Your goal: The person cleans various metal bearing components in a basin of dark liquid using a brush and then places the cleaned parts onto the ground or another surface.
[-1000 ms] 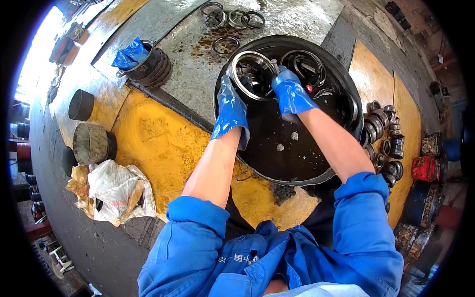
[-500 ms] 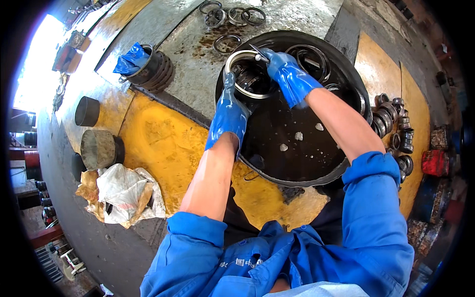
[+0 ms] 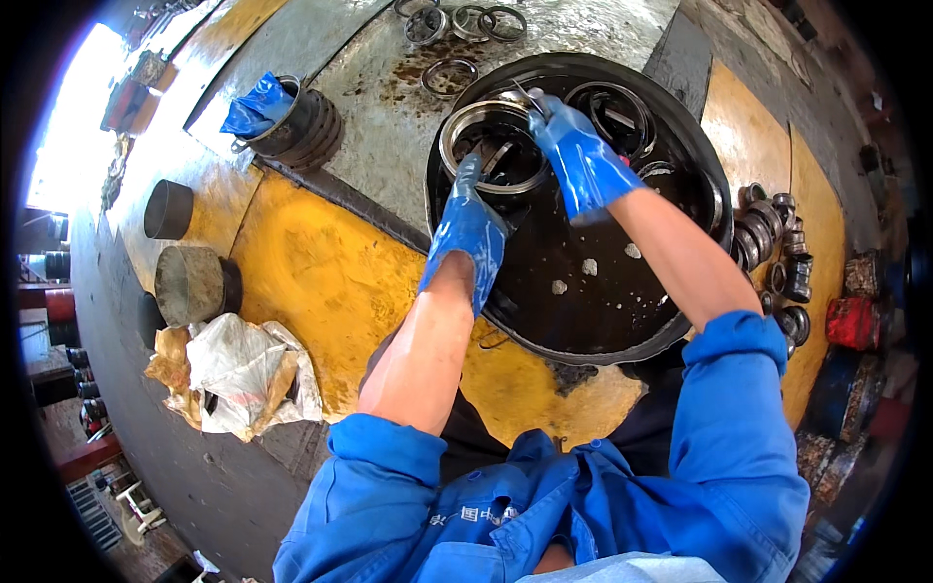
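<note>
Metal ring (image 3: 491, 146), big and silvery, sits tilted at the far left side of the black basin (image 3: 583, 335), and both gloved hands are on it. The left hand (image 3: 471, 228) has its blue fingers curled on the ring's near edge; the right hand (image 3: 580, 160) pinches the far right edge, fingers closed tight on the rim. Dark oily liquid fills the basin, with smaller rings (image 3: 607, 102) lying at the back and pale flecks on the surface. Out from there, a stained grey and yellow metal floor (image 3: 311, 282) spreads all round. Loose rings (image 3: 465, 21) lie beyond the basin, a blue glove (image 3: 255, 105) drapes over a dark cylinder, crumpled rags (image 3: 238, 374) sit at the left, and stacked bearings (image 3: 777, 257) crowd the right. Bright daylight pours in far left.
</note>
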The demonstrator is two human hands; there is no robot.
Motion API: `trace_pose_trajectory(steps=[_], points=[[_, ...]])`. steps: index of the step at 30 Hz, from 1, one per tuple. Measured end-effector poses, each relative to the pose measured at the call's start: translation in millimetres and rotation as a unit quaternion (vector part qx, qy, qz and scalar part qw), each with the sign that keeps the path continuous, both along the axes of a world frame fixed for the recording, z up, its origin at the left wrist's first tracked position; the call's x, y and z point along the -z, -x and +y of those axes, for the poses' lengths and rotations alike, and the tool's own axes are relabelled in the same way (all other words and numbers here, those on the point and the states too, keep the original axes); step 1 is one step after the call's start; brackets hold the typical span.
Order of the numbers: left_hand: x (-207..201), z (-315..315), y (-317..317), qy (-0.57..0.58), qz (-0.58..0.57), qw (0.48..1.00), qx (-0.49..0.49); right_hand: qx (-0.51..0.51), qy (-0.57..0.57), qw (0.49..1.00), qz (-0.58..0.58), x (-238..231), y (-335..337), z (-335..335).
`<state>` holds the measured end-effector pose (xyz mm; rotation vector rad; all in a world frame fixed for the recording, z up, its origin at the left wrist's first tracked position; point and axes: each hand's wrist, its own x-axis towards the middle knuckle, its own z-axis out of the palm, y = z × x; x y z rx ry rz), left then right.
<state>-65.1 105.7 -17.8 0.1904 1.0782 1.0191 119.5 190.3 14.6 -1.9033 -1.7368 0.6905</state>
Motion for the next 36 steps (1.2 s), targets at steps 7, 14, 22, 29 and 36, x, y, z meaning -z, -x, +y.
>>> trace_pose_trajectory(steps=[7,14,22,29,36], points=[[6.0,-11.8,-10.5,0.055,-0.034,0.998,0.003,0.026,0.246,0.967,0.055,-31.2,-0.3,-41.0],[5.6,-5.4,-5.0,0.065,-0.045,0.997,-0.001,-0.048,0.210,0.975,0.047,-27.2,-18.7,-26.9],[6.7,-9.6,-1.9,0.082,-0.052,0.995,0.003,-0.126,0.165,0.970,0.127,38.4,-40.0,26.4],[12.1,-15.8,0.2,0.100,-0.057,0.993,0.003,-0.120,0.182,0.966,0.141,52.7,-26.5,33.3],[10.9,-12.7,10.9,0.104,-0.059,0.993,-0.005,-0.189,0.190,0.960,0.078,34.2,-16.4,33.8]])
